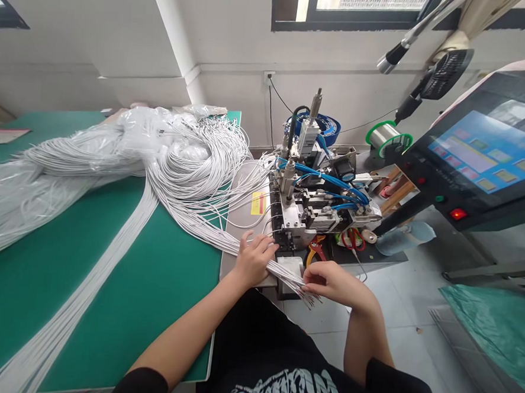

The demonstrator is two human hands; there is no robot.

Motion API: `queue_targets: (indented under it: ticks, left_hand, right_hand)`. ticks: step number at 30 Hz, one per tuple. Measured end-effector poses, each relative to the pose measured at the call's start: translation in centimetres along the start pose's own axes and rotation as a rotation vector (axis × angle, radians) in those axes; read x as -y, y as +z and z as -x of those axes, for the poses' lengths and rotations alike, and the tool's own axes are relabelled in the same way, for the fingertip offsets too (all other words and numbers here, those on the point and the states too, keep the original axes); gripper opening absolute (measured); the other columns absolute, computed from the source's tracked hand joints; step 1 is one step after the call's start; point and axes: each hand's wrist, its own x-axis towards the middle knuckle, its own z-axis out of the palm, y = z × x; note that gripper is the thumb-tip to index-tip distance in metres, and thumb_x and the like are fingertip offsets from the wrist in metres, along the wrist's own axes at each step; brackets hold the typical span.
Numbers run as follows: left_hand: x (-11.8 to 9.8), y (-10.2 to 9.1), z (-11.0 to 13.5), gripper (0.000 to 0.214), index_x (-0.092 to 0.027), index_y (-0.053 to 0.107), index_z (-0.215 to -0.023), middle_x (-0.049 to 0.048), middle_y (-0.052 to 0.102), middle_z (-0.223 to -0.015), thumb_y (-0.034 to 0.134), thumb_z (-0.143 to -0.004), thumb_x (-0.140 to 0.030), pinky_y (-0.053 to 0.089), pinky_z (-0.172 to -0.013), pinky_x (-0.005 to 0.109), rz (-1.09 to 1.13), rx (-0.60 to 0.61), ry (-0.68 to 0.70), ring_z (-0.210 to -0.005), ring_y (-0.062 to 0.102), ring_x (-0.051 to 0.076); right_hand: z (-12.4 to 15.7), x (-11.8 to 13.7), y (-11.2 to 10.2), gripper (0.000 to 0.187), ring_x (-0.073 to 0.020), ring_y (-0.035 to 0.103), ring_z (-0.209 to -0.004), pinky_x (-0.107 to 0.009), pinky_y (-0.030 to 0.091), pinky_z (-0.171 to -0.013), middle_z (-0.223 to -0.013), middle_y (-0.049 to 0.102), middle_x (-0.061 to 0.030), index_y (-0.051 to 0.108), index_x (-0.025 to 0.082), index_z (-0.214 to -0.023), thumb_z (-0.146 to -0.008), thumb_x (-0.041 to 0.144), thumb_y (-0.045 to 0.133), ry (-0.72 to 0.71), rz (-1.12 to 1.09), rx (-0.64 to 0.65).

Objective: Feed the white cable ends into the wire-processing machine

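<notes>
Left hand (pixel 254 258) is gripping the wire bunch (pixel 290 274), right hand (pixel 331 282) fingers pinching its ends at the machine (pixel 315 214) — the wire heap (pixel 189 156) is lying on the worktop (pixel 159 285), seemingly unprocessed.

The wires (pixel 192 174) were white, lying on a green table mat (pixel 150 284). The grey metal machine (pixel 303 217) had blue hoses (pixel 330 180) and a yellow label (pixel 258 203). The touchscreen (pixel 492 148) showed blue, its button (pixel 457 214) red. The black shirt (pixel 258 338) carried white lettering.
</notes>
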Motion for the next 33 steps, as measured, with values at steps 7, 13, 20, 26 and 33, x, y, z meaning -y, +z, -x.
queue_targets:
  ticks: [7,13,20,26,33]
  left_hand:
    - [0.2,-0.1,0.3,0.038,-0.025,0.065,-0.11,0.0026,0.07,-0.102,0.048,-0.08,-0.008,0.025,-0.103,0.044,0.028,-0.053,0.082,-0.089,0.063,0.017]
    - [0.1,-0.5,0.3,0.034,-0.026,0.06,-0.122,-0.0002,0.071,-0.093,0.047,-0.091,-0.02,0.025,-0.1,0.038,0.011,-0.079,0.108,-0.075,0.064,0.012]
    - [-0.1,-0.7,0.3,0.019,-0.026,0.067,-0.1,-0.0034,0.072,-0.08,0.05,-0.094,-0.024,0.026,-0.097,0.036,-0.011,-0.147,0.026,-0.067,0.063,0.01]
    - [0.0,-0.5,0.0,0.018,-0.024,0.064,-0.087,-0.0063,0.069,-0.069,0.048,-0.092,-0.017,0.026,-0.095,0.035,0.04,-0.126,0.087,-0.063,0.06,0.01]
    - [-0.2,-0.4,0.0,0.028,-0.023,0.064,-0.097,-0.0025,0.066,-0.07,0.041,-0.09,-0.01,0.025,-0.094,0.036,-0.046,-0.121,0.052,-0.064,0.057,0.013]
  right_hand:
    - [-0.4,0.3,-0.6,0.024,-0.0149,0.051,-0.062,-0.025,0.039,-0.056,-0.071,0.06,-0.0022,0.062,0.02,-0.076,-0.087,0.04,0.056,-0.033,-0.011,-0.273]
    - [-3.0,-1.0,0.5,0.03,-0.012,0.044,-0.056,-0.024,0.035,-0.051,-0.067,0.052,0.0009,0.059,0.018,-0.079,-0.084,0.048,0.06,-0.017,-0.344,-0.522]
    - [-5.4,-2.2,2.5,0.035,-0.0114,0.042,-0.052,-0.024,0.032,-0.048,-0.064,0.053,0.0009,0.059,0.018,-0.079,-0.079,0.053,0.064,-0.005,-0.564,-0.732]
    - [-5.8,-2.3,3.7,0.032,-0.0112,0.042,-0.05,-0.025,0.031,-0.045,-0.067,0.058,-0.0004,0.06,0.019,-0.079,-0.077,0.051,0.067,-0.024,-0.621,-0.748]
    - [-5.2,-3.6,2.0,0.019,-0.0161,0.05,-0.062,-0.028,0.039,-0.059,-0.072,0.061,-0.0028,0.062,0.019,-0.077,-0.085,0.036,0.058,-0.046,-0.051,-0.695]
